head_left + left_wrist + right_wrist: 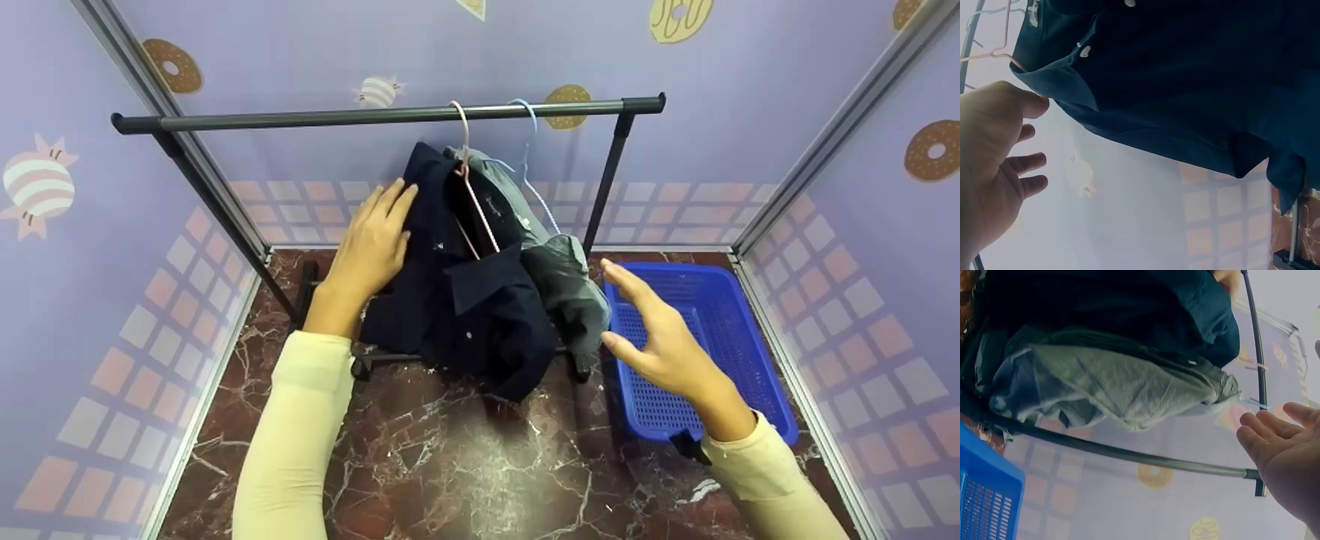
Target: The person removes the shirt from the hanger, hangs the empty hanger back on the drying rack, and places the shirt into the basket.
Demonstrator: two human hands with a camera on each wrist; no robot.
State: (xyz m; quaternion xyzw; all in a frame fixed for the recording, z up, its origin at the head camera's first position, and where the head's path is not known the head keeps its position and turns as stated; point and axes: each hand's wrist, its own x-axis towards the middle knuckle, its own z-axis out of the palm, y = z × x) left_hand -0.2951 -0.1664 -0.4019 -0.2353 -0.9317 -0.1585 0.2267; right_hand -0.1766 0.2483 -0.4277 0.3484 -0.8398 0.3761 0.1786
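A navy collared shirt [420, 300] hangs on a pink hanger [480, 199] from the rail. Behind it, to the right, a grey-green garment [570, 285] hangs on a light blue hanger [531, 161], its near side slumped below the hanger's arm. My left hand [373, 244] is at the navy shirt's left shoulder, fingers extended; in the left wrist view its thumb lies right by the collar. To the right of the grey-green garment, my right hand [660, 341] is held in the air with fingers spread, holding nothing.
A dark metal clothes rack [315, 118] spans the booth, its legs on a marbled reddish floor [480, 472]. On the floor at right stands a blue plastic basket [750, 360], partly beneath my right hand. Patterned walls close in on three sides.
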